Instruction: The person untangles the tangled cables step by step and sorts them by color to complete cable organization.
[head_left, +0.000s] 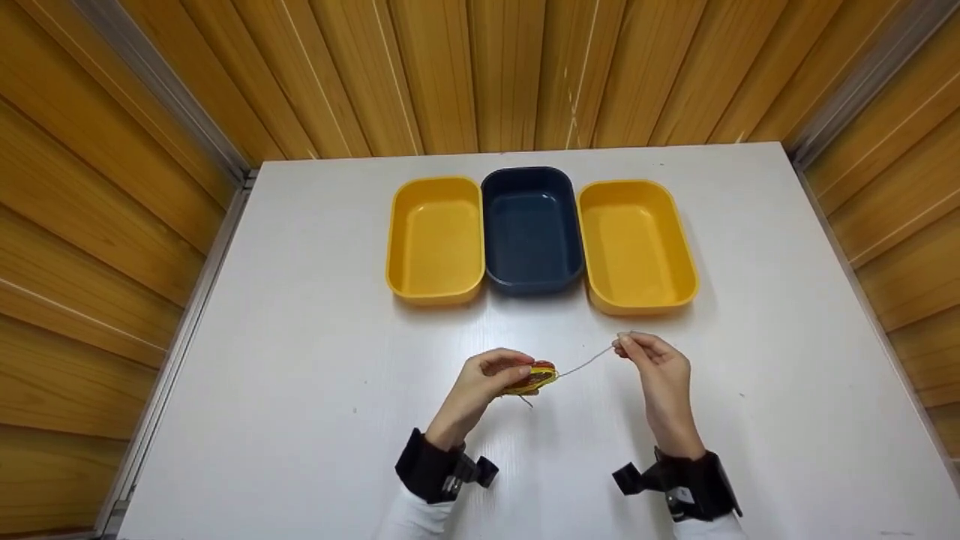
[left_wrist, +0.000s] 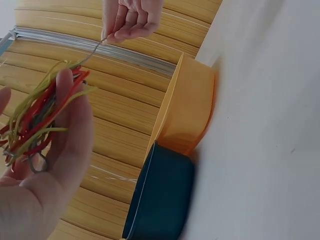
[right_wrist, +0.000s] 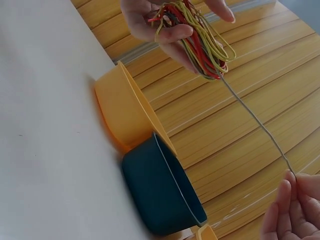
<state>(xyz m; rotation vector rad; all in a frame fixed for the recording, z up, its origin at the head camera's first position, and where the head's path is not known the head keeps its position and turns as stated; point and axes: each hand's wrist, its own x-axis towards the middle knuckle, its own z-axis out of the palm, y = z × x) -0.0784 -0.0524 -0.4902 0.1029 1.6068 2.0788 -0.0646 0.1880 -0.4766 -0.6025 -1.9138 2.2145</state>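
My left hand [head_left: 484,382] holds a loose bundle of red, yellow and grey cords [right_wrist: 202,42] above the table, in front of the bins. Out of the bundle runs one grey cord [right_wrist: 255,117], drawn nearly straight toward the right. Its far end is pinched between the thumb and fingertips of my right hand [head_left: 660,371], which is held a little higher and to the right. In the left wrist view the bundle [left_wrist: 37,112] lies across the fingers, with a grey loop hanging from its lower end.
A dark blue bin [head_left: 532,283] stands between a left yellow bin [head_left: 435,298] and a right yellow bin [head_left: 645,307], side by side on the white table [head_left: 300,360]. Wood-slat walls [head_left: 502,75] enclose the back and sides.
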